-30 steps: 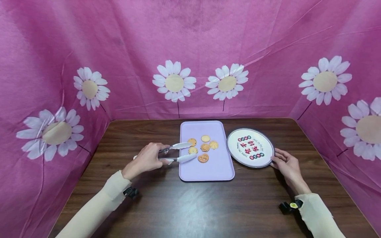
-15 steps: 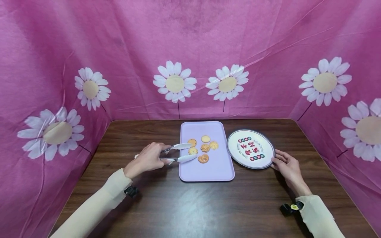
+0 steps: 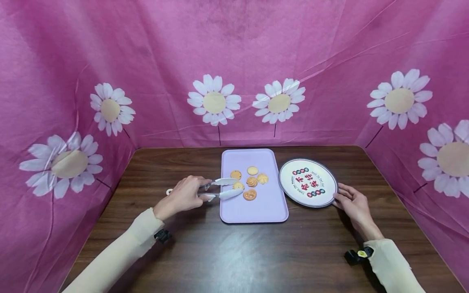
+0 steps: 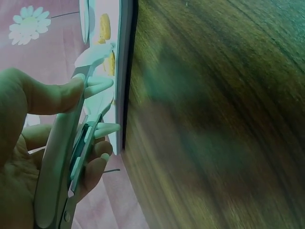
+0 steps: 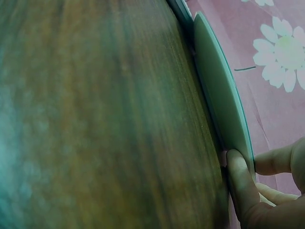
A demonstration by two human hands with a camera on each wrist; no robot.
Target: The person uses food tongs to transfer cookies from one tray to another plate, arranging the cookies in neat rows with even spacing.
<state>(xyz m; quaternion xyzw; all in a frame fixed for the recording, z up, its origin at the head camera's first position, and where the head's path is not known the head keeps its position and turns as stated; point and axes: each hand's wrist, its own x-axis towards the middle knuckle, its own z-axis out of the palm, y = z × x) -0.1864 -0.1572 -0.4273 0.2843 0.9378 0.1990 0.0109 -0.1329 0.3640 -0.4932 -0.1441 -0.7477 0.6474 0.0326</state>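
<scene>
Bench (image 3: 234,252), lower frame: left hand (image 3: 180,196) grips tongs (image 3: 231,194); right hand (image 3: 355,206) pinches plate (image 3: 289,176); at centre, six cookies (image 3: 252,182) lie unlifted on tray (image 3: 253,213).

Six cookies (image 3: 251,182), one tray (image 3: 253,211)
One plate (image 3: 308,183), one pair of tongs (image 3: 231,194), two hands (image 3: 180,197), one worktop (image 3: 249,256), six printed flowers (image 3: 214,102).

Our left hand (image 3: 181,196) grips with fingers (image 4: 94,172) curled, while our right hand (image 3: 356,208) pinches. Both our forearms (image 3: 117,253) reach forward, slanting inward.

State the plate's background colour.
White behind the red lettering; the plate shows best in the head view.
</scene>
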